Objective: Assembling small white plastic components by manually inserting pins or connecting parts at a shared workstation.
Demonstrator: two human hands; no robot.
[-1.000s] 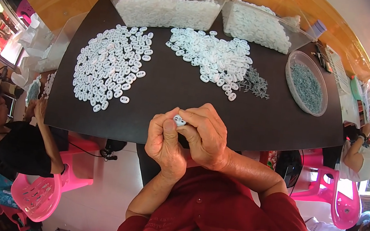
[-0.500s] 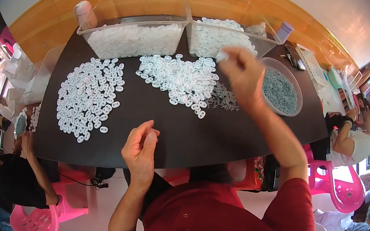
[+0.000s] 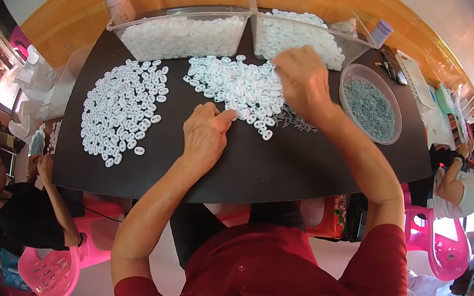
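Pieces of white oval plastic (image 3: 231, 81), heaped just beyond left hand (image 3: 206, 134), left of right hand (image 3: 303, 80). Grip of each: indiscernible.

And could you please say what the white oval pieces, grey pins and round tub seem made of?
White oval pieces: probably moulded plastic, opaque, given their uniform rounded shapes. Grey pins: dull; plastic or metal, too small to tell. Round tub: likely plastic, glossy, its translucent rim catching light.
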